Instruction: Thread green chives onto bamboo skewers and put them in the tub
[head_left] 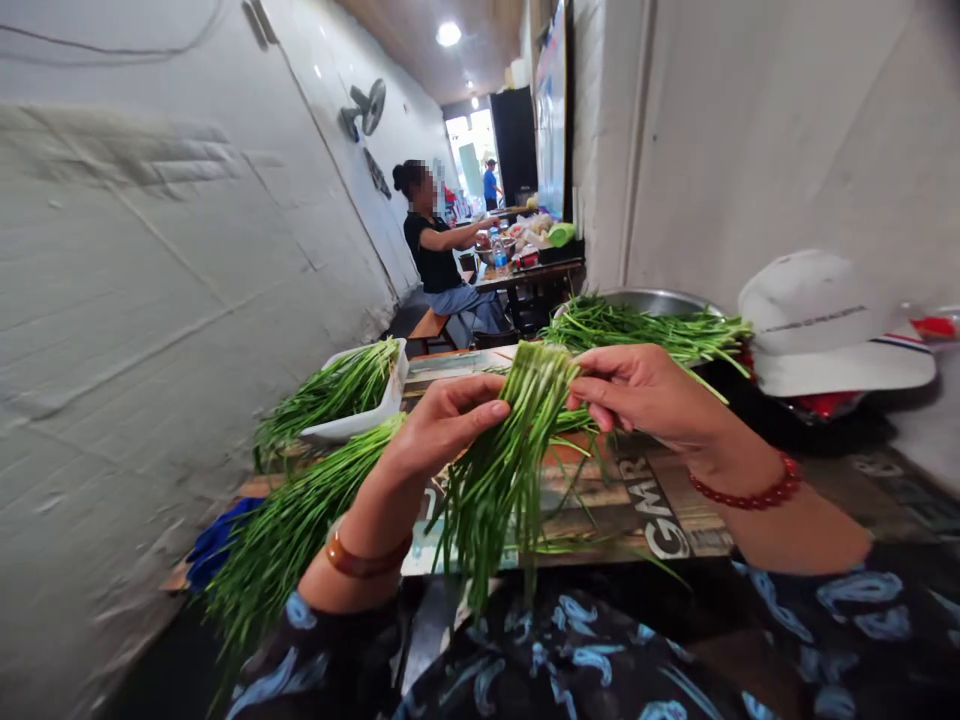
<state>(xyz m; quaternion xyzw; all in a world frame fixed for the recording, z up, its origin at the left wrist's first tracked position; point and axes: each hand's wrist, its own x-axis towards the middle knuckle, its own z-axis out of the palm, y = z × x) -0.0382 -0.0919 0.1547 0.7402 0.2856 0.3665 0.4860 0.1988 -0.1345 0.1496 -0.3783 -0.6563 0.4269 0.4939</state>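
A bunch of green chives (pixel 510 470) hangs over the table's near edge, its pale cut ends up and its leaves drooping. My left hand (pixel 450 420) is closed round the bunch from the left, thumb in front. At the right side of the pale ends, my right hand (pixel 637 400) pinches with thumb and fingers at the stalks. Loose green strands lie on the wood-patterned table (pixel 697 500) beneath. Left of my left hand lies a large pile of chives (pixel 292 530), leaves hanging off the table edge.
A white tray (pixel 352 426) with more chives stands at the left. Behind my right hand is a metal bowl (pixel 667 298) heaped with chives. A white cap (pixel 814 310) sits on the right. Blue cloth (pixel 217 545) lies at the left edge. A person (pixel 439 260) sits at a farther table.
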